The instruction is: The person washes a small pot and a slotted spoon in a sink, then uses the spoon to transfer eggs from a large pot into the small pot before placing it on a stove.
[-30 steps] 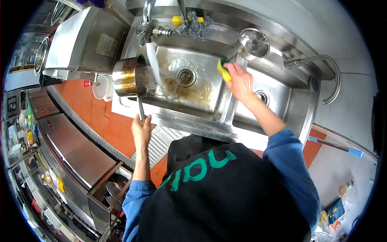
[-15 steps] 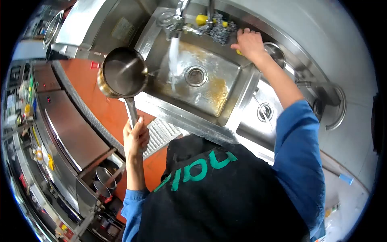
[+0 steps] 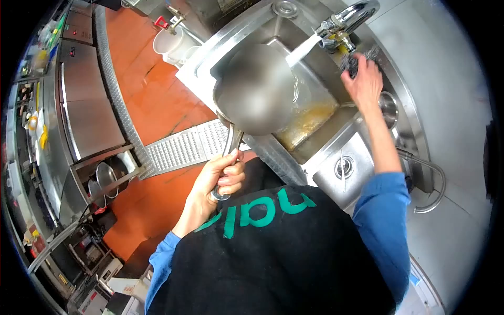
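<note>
- Left hand (image 3: pixel 226 176) closed around handle (image 3: pixel 234 140) of pot (image 3: pixel 254 89), above sink (image 3: pixel 320 79)
- Right hand (image 3: pixel 366 84) at wire scourer (image 3: pixel 350 64), fingers curved; cannot tell if gripped
- Tap (image 3: pixel 362 14) running

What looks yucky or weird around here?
A yellowish-brown patch on the floor of the larger rectangular steel basin: it stands out against the grey around it. I can't tell whether it's a stain or dirty water. The inside of the round, long-handled metal pot is too blurred to check.
</note>
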Action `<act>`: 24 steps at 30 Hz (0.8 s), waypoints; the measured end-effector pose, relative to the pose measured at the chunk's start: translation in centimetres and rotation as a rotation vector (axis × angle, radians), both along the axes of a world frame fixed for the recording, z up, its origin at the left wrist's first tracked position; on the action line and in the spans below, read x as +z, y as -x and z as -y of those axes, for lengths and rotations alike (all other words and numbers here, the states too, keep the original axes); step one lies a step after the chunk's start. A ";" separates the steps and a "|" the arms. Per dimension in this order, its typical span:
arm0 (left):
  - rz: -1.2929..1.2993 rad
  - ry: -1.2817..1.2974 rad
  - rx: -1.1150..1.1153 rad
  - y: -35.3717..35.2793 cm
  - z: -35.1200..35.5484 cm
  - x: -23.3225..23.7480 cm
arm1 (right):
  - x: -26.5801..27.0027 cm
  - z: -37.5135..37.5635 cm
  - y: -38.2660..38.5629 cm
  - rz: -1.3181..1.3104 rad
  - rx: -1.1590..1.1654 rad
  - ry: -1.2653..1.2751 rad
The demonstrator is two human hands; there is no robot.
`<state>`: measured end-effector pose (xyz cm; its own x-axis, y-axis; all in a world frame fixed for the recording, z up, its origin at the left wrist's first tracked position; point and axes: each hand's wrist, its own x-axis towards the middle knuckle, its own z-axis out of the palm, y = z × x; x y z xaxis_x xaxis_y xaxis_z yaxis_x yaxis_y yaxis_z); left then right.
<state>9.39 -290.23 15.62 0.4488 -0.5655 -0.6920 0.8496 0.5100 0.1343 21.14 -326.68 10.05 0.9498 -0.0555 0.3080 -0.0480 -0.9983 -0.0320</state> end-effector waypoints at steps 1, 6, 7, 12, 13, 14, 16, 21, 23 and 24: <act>-0.035 0.013 -0.022 -0.1 -0.1 -0.2 | 0.6 -1.2 1.5 -0.053 0.013 -0.054; -0.123 0.059 -0.098 -0.7 -0.5 -0.7 | 4.0 -12.7 2.1 -0.184 0.672 -0.113; -0.133 0.079 -0.095 -0.6 -0.5 -1.0 | 2.9 -14.2 1.1 0.007 0.770 -0.063; -0.132 0.111 -0.149 -1.0 -1.9 -1.7 | -0.7 -20.3 -2.9 -0.305 0.954 -0.109; -0.132 0.097 -0.172 -1.2 -2.1 -2.0 | -2.6 -20.5 -3.9 -0.295 0.955 -0.006; -0.130 0.084 -0.195 -1.4 -2.2 -2.3 | -3.6 -20.3 -4.6 -0.249 0.988 0.029; -0.114 0.063 -0.224 -1.7 -2.2 -2.1 | -0.9 -21.9 -5.3 -0.286 0.992 0.129; -0.093 0.049 -0.180 -1.7 -2.0 -1.9 | -5.0 -20.6 -5.0 -0.422 0.405 -0.230; -0.103 0.019 -0.149 -1.9 -1.7 -1.7 | -5.5 -19.3 -4.2 -0.460 0.216 -0.180; -0.098 0.036 -0.157 -1.9 -2.0 -1.9 | -4.6 -18.8 -3.1 -0.549 0.060 -0.195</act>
